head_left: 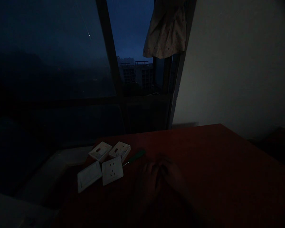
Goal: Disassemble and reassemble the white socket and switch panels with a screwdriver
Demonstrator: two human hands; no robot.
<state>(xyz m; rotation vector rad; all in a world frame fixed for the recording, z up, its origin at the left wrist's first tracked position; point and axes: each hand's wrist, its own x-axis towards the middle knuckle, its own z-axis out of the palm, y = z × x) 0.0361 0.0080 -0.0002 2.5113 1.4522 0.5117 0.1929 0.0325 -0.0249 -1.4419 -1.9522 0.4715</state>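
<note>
The room is very dark. My left hand and my right hand rest together on a red table, fingers folded against each other; I see nothing held in them. Just left of my hands lie a green-handled screwdriver and several white wall plates: a socket plate, a flat switch plate, and two back boxes. The screwdriver's tip points toward the socket plate.
A large window fills the far side, with buildings outside at dusk. A pale cloth hangs at the window's top right. A plain wall stands on the right. A pale surface lies left of the table.
</note>
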